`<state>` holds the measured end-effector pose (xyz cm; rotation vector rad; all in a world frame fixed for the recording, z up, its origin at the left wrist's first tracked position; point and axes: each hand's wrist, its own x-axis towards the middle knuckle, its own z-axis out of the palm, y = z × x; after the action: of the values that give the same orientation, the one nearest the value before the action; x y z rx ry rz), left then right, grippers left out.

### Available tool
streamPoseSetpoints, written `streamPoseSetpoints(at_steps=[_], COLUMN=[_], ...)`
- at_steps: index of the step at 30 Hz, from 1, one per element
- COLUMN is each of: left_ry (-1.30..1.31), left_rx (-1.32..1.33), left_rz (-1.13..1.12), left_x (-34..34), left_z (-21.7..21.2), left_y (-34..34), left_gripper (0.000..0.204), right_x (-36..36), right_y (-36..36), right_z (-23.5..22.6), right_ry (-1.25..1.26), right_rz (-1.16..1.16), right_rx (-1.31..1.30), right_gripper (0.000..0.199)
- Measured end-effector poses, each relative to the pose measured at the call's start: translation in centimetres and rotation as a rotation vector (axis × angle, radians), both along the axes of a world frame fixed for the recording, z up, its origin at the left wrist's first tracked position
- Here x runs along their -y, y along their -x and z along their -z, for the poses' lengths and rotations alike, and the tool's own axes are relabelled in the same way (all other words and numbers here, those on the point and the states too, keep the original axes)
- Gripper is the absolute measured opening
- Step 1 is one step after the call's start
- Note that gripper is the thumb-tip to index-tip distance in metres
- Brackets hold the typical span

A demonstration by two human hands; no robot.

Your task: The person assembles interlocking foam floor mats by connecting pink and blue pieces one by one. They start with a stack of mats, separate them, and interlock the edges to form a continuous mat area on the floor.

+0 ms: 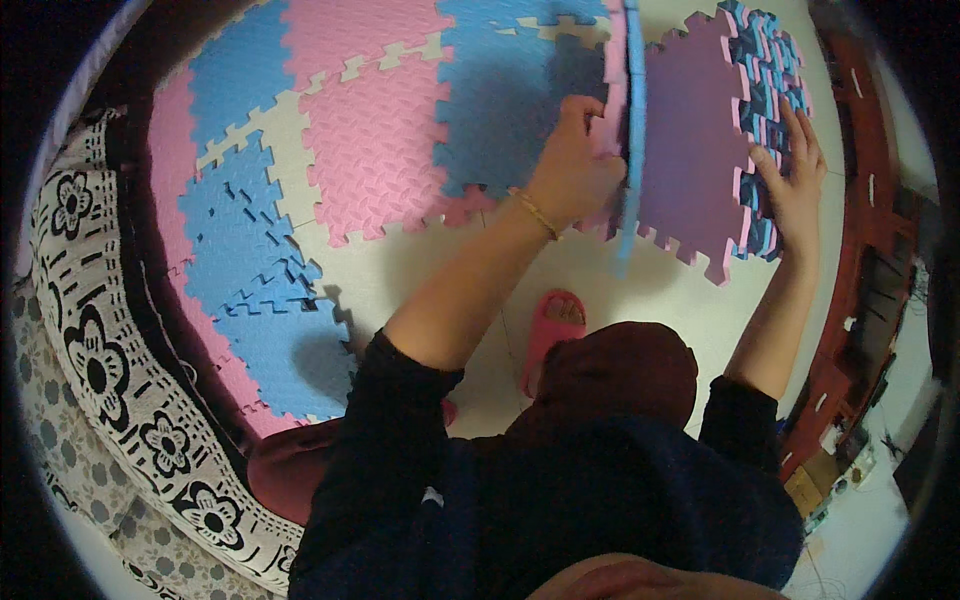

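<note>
Head view | my left hand [578,165] pinches the raised pink and blue foam tiles [628,120] by their edge | my right hand [793,185] lies spread flat on the tile stack [700,150] | I'd steady the stack while lifting | laid mat [370,150] left, pink slipper [553,325] below.

Pink foam mat tile [693,150] stands upright on edge, blue tiles [768,90] stacked behind
</note>
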<state>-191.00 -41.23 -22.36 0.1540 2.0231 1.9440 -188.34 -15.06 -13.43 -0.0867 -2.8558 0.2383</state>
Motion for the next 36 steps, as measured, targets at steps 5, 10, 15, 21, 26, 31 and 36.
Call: streamPoseSetpoints(at_steps=[5,10,15,21,26,31,36], left_ry=[0.091,0.059,0.352,1.202,1.33,1.269,1.179], left_rx=[0.029,-0.072,-0.075,0.004,-0.209,0.469,-0.425], left_rz=[0.012,0.14,-0.144,0.213,0.162,0.429,0.301], left_x=[-0.2,9.9,18.3,22.6,18.9,13.5,10.2], left_z=[-4.1,-8.2,-19.0,-15.6,4.4,7.9,9.9], left_y=[-0.3,-0.5,-3.2,-9.6,-16.6,-14.5,-9.3], left_gripper=[0.054,0.07,0.073,0.077,0.064,0.063,0.062], right_x=[-0.2,0.1,-1.3,-0.9,0.2,-1.5,-1.3], right_y=[0.2,0.2,-0.1,0.0,0.7,0.5,0.2], right_z=[0.2,0.3,0.2,0.3,0.3,0.0,-0.1], right_ry=[-0.012,0.074,0.067,0.16,0.115,0.069,0.105], right_rz=[0.047,0.012,-0.055,-0.046,-0.097,-0.146,-0.097], right_rx=[0.003,-0.014,-0.007,0.015,-0.032,-0.058,-0.018], right_gripper=[0.074,0.071,0.067,0.064,0.062,0.063,0.064])
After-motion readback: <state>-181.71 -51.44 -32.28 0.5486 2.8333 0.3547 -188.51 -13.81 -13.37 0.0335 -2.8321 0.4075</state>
